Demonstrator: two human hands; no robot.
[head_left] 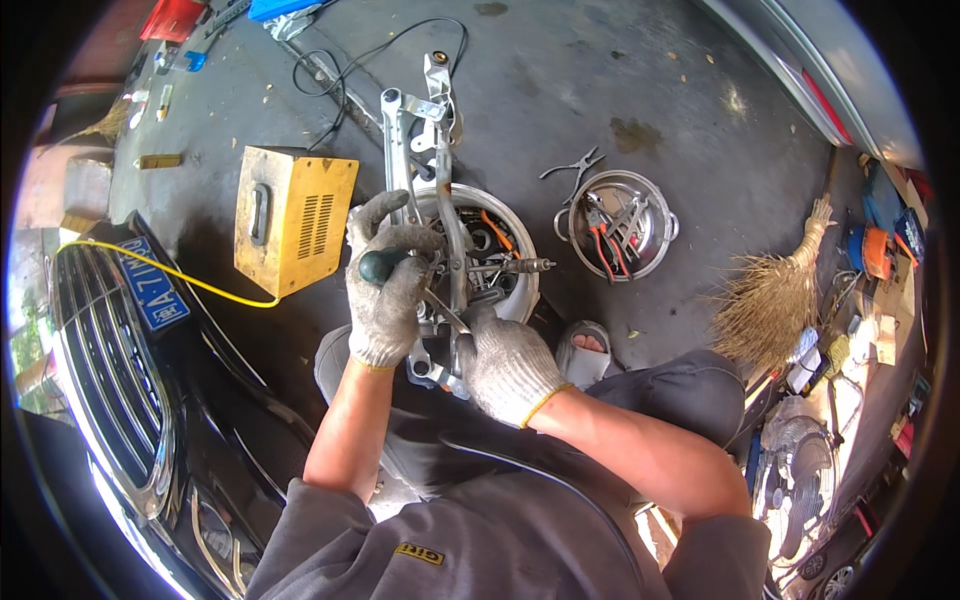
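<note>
A silver metal frame (455, 215) with bolted joints lies across a round metal basin (522, 298) in front of me. My left hand (388, 285), in a dirty grey-white knit glove, is closed around a screwdriver with a dark green handle (376, 267). Its thin shaft slants down to the right across the frame, ending close to my other hand. My right hand (508, 365), gloved alike, has its fingers curled against the lower part of the frame; the fingertips are partly hidden. Loose metal parts and an orange-handled tool (497, 231) lie in the basin.
A yellow metal box (300, 215) stands left, near a black car front (125, 370). On the right are a two-handled pot (660, 245) with pliers and tools, loose pliers (575, 174), a straw broom (775, 300) and a fan (797, 470). A black cable (400, 38) lies beyond the frame.
</note>
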